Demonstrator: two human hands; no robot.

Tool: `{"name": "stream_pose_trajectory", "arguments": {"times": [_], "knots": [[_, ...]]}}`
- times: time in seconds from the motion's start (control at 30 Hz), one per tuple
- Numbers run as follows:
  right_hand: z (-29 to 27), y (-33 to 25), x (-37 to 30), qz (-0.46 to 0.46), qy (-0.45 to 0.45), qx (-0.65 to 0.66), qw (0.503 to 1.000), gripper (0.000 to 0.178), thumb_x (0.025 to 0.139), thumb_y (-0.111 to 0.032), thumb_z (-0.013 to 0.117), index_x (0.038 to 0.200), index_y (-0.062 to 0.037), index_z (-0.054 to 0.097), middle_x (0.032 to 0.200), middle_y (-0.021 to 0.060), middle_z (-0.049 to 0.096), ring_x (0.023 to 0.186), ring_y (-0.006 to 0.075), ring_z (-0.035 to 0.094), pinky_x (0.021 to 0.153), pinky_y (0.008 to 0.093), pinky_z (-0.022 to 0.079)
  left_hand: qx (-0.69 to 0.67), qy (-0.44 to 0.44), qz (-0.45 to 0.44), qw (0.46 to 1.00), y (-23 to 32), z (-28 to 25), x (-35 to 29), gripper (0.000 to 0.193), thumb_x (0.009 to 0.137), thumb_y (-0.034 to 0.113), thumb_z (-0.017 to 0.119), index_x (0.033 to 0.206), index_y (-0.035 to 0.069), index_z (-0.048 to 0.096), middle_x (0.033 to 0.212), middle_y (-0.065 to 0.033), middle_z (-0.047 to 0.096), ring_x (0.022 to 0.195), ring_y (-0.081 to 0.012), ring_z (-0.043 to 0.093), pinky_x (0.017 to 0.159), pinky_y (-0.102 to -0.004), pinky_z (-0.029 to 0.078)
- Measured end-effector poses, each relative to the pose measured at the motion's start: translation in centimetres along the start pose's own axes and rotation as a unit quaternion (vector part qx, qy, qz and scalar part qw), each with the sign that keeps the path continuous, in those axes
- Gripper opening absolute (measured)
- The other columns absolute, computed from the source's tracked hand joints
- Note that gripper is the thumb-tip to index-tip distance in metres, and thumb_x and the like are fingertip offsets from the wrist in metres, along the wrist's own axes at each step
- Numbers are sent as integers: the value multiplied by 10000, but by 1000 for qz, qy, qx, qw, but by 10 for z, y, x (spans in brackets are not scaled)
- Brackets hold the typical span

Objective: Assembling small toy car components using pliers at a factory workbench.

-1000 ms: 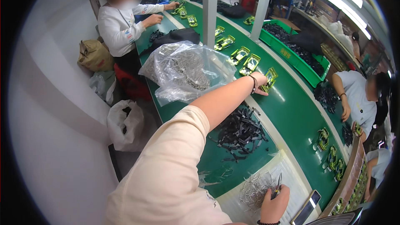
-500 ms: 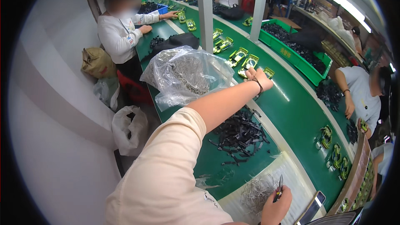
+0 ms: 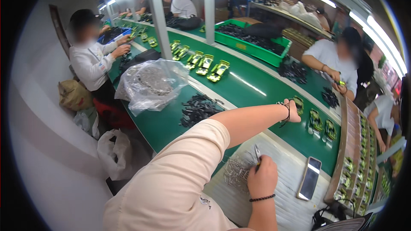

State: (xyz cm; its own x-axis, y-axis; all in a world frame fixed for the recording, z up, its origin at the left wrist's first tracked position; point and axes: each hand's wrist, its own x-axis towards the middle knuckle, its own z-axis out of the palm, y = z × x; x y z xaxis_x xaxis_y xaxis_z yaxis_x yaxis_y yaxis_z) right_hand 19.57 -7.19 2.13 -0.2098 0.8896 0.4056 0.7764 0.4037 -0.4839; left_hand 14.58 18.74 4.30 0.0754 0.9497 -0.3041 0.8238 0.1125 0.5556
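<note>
My left arm stretches across to the green belt. My left hand (image 3: 293, 110) is beside the nearest of several shiny green toy-car bodies (image 3: 299, 105) on the right; its fingers are partly hidden, so a grip cannot be made out. Closer in, my right hand (image 3: 263, 174) is closed around small pliers (image 3: 257, 154), their jaws pointing up and away. Just left of the pliers lies a pile of thin metal pins (image 3: 237, 172) on a pale sheet (image 3: 282, 196). Another row of green car bodies (image 3: 218, 71) rests farther left on the belt.
A phone (image 3: 309, 179) lies right of my right hand. Black strips (image 3: 198, 110) are heaped beyond my left sleeve, near a clear bag of metal pins (image 3: 150, 83). A green crate (image 3: 252, 45) of black parts stands across the belt. Co-workers sit along it.
My left hand has left the row of car bodies and swung right to the other group. The view has turned right. My right hand still holds the pliers over the sheet.
</note>
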Motion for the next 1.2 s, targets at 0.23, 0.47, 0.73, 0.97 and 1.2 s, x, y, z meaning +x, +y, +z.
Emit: {"name": "stream_pose_trajectory", "arguments": {"times": [0.23,0.47,0.73,0.97,1.2], "knots": [[1,9,0,2,-39,-14,999,255,707,0,623,954,-20,563,886,149,613,813,354,588,701,456,495,170,56,105,978,32,29,15,687,845,619,565,1199,39,661,1245,-191,639,1170,-322,610,980,-398,491],[10,15,-5,10,-39,-15,999,251,713,-28,625,953,-28,551,888,145,615,823,350,599,704,456,505,214,52,96,971,7,8,15,495,839,502,571,1141,136,712,1224,-105,669,1134,-276,638,936,-403,519],[11,13,-6,43,-57,15,997,236,750,-45,609,975,-25,539,921,169,628,850,384,600,709,474,510,252,-4,116,961,-49,-23,2,655,731,611,582,1007,35,730,1022,-199,697,969,-324,666,862,-394,518],[9,20,-3,51,-51,6,997,211,756,-48,607,958,-28,549,921,158,637,850,357,616,716,458,523,257,-5,162,953,-66,-31,-39,659,714,647,641,781,-6,698,786,-180,660,771,-285,635,750,-373,492],[10,19,-7,61,-78,-31,995,206,780,-51,623,979,-53,570,962,99,640,915,282,634,711,403,525,153,137,129,970,-63,-27,-26,775,696,720,689,918,-21,657,948,-176,642,877,-267,627,771,-377,496]]}}
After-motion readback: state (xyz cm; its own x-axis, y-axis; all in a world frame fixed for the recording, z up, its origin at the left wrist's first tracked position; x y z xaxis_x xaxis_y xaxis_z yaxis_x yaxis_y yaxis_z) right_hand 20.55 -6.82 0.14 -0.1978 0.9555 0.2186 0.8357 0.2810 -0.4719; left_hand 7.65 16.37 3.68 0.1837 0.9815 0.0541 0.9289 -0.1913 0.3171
